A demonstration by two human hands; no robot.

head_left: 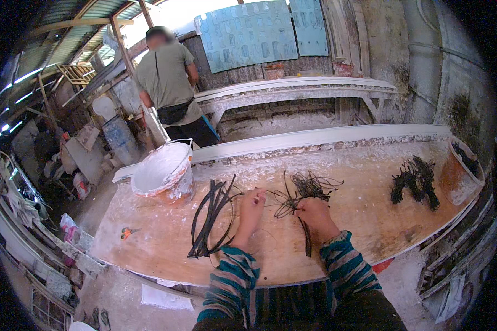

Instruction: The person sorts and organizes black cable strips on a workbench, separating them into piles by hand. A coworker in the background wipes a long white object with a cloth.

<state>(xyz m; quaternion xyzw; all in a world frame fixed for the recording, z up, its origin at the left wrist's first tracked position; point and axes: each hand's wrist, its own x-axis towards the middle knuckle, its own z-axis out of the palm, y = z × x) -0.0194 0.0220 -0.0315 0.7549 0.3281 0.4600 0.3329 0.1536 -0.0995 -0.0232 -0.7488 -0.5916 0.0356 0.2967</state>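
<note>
Near the centre of the frame, on the plaster-dusted wooden table [370,220], the left hand [252,207] and right hand [313,212] were both closed on thin strands of a tangled black wire bundle [303,190], beside black strips [212,218] and a white bucket [163,174].

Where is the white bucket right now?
In the head view, the white bucket stands on the workbench's far left corner, just beyond the bundle of black strips left of the left hand.
</note>
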